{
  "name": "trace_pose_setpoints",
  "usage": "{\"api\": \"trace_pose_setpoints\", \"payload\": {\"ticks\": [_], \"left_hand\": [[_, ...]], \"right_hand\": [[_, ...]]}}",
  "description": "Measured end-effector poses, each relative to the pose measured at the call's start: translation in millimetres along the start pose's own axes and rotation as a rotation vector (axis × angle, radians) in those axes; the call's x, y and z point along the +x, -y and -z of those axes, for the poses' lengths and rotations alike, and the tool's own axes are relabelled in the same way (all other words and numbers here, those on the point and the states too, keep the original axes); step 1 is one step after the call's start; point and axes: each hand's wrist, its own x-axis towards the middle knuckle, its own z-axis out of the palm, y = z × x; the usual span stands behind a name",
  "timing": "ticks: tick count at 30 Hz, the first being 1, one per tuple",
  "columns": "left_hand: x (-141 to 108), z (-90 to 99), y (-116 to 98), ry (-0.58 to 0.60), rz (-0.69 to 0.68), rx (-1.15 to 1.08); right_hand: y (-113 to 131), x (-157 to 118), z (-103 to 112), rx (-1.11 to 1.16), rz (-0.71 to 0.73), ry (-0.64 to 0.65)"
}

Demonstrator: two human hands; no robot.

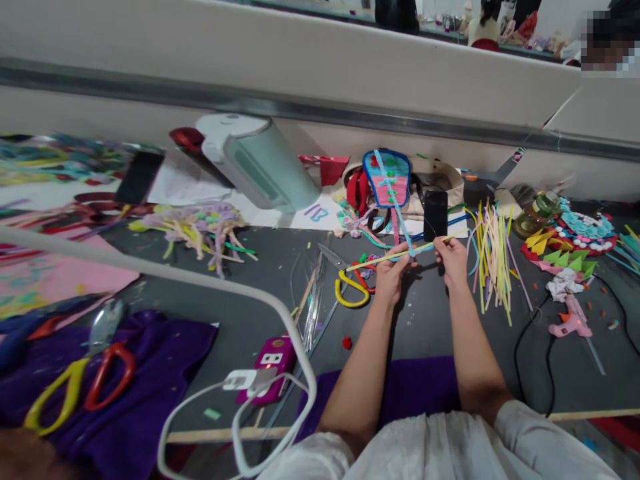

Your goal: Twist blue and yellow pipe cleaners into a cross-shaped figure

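Several fuzzy pipe cleaners lie on the dark table, some in a yellow and peach bundle (493, 257) just right of my hands. My left hand (391, 275) is closed around a yellow pipe cleaner (369, 264) where it meets a light blue pipe cleaner (395, 193), which rises up and to the left. A short way right, my right hand (451, 259) pinches the same crossing strands near their other end. Scissors with yellow and red handles (353, 293) lie left of my left hand. Behind my hands is a black phone (435, 215).
A pale green jug (273, 163) stands at the back wall. In front are a purple power strip (274, 367) and a white cable (240, 283). A pink glue gun (570, 321) lies at right. Another pair of scissors (100, 373) lies on purple cloth at left.
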Motion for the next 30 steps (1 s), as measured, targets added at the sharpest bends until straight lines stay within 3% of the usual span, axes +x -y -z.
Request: {"api": "trace_pose_setpoints", "payload": {"ticks": [4,10,30], "left_hand": [[-0.2,-0.1,-0.2,-0.01,0.007,-0.009],[2.0,2.8,2.9,-0.03,-0.004,-0.023],[5.2,7.1,7.0,-0.029,0.017,-0.031]], "right_hand": [[-0.1,0.4,0.7,-0.02,-0.005,0.01],[0.0,2.7,3.0,-0.008,0.063,-0.081],[-0.9,5.2,9.1,-0.014,0.063,-0.059]]}}
